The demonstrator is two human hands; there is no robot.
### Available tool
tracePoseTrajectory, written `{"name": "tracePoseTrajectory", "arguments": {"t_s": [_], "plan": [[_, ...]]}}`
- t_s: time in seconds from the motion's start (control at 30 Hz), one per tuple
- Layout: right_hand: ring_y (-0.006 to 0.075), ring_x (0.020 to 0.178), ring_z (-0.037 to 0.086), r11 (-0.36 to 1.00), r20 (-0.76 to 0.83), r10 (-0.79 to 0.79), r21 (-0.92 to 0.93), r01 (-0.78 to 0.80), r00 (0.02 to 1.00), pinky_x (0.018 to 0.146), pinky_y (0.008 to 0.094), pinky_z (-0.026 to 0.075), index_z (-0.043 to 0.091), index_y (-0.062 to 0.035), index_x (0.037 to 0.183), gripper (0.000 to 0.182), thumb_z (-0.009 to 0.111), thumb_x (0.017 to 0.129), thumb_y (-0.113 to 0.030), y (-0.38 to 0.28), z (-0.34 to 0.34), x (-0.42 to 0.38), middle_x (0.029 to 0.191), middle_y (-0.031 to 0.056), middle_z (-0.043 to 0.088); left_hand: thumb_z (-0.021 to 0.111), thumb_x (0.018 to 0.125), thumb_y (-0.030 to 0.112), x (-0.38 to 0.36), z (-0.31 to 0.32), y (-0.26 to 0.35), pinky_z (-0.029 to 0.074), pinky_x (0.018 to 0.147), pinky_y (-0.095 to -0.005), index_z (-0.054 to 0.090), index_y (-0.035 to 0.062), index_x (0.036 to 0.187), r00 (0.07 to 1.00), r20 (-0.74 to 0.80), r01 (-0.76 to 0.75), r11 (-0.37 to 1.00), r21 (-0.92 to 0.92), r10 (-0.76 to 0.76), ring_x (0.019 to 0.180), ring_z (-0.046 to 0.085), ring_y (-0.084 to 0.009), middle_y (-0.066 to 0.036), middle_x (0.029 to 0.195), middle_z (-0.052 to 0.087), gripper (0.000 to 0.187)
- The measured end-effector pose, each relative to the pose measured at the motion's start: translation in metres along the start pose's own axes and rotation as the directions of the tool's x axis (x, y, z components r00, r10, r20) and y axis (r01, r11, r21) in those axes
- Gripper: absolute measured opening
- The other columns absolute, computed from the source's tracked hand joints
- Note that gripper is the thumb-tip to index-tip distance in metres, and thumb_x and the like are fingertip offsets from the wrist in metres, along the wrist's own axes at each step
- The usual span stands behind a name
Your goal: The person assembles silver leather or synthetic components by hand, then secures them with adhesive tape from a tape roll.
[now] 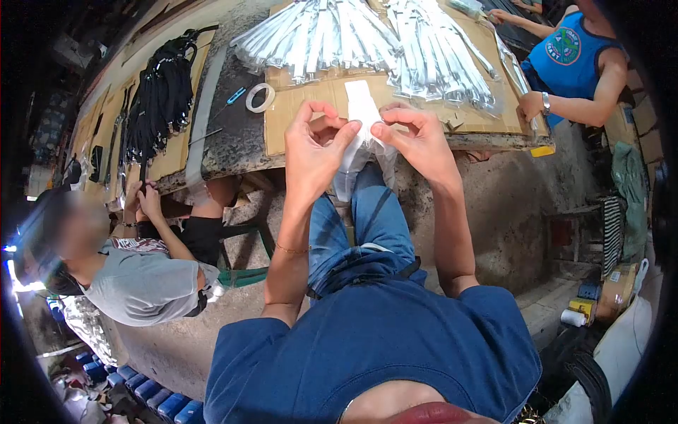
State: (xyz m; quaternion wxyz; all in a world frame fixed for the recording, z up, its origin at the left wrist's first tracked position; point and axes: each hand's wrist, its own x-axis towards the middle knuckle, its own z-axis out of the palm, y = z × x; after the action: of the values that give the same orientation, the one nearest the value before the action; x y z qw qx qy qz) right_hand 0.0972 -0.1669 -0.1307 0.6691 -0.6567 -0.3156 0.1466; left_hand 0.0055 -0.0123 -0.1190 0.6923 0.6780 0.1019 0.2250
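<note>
A white strip (361, 100) stands up between my hands at the table's front edge, with a clear plastic sleeve (348, 175) hanging below it over my lap. My left hand (313, 150) pinches the sleeve's left side between thumb and forefinger. On the right side, my right hand (424, 146) pinches it the same way, thumb toward the strip. Just beyond my fingers lies flat brown cardboard (304, 93). Farther back, plastic-wrapped white and silver strips (321, 39) spread in a fan, with a second fan of wrapped strips (445, 56) beside it.
A tape roll (260, 97) and a blue-handled tool (236, 95) lie left of the cardboard. Black straps (161, 95) are heaped farther left, where a seated person (152, 272) works. Another person in a blue tank top (569, 53) stands at the table's right end.
</note>
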Motion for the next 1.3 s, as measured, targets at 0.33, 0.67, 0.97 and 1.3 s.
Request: {"name": "tracePoseTrajectory", "arguments": {"t_s": [0.33,0.67,0.97,1.3], "plan": [[0.0084,0.077,0.055,0.989,0.125,-0.102,-0.091,0.113,0.987,0.068,0.0249,0.045,0.069,0.0031,0.087,0.021,0.075,0.083,-0.017,-0.020,-0.015,0.010,0.083,0.0023,0.063,0.063,0.084,-0.005,0.028,-0.016,0.044,0.026,0.050,-0.0181,0.069,0.0057,0.114,0.866,0.491,-0.214,0.957,0.195,0.094,0.058,0.038,0.0002,0.006,0.067,0.056,0.032],[0.0104,0.085,0.059,0.991,-0.095,-0.112,-0.087,0.104,0.989,0.080,0.0252,0.050,0.066,0.0001,0.107,0.029,0.075,0.081,-0.008,-0.049,-0.018,0.001,0.091,0.0043,0.063,0.067,0.076,0.004,0.047,-0.025,0.040,0.030,0.043,-0.0189,0.075,0.0065,0.086,0.776,0.616,-0.323,0.924,0.204,0.135,0.047,0.043,0.0025,0.008,0.055,0.056,0.013],[0.0120,0.094,0.062,0.871,-0.256,-0.491,-0.178,0.458,0.833,0.087,0.0258,0.047,0.062,0.0013,0.110,0.032,0.067,0.079,0.011,-0.059,-0.009,-0.015,0.095,0.0073,0.066,0.067,0.080,-0.002,0.044,-0.026,0.040,0.036,0.047,-0.0158,0.073,0.0006,0.087,0.807,0.561,-0.351,0.913,0.206,0.183,0.055,0.050,0.0017,0.000,0.072,0.068,0.009],[0.0099,0.083,0.062,0.952,-0.005,-0.214,0.223,0.210,0.977,0.076,0.0239,0.050,0.057,0.0001,0.114,0.037,0.069,0.080,0.009,-0.055,0.004,-0.018,0.089,0.0047,0.065,0.069,0.087,0.003,0.040,-0.023,0.034,0.041,0.053,-0.0178,0.071,-0.0007,0.092,0.847,0.487,-0.356,0.908,0.221,0.213,0.062,0.054,-0.0020,-0.003,0.078,0.069,0.007]]}}
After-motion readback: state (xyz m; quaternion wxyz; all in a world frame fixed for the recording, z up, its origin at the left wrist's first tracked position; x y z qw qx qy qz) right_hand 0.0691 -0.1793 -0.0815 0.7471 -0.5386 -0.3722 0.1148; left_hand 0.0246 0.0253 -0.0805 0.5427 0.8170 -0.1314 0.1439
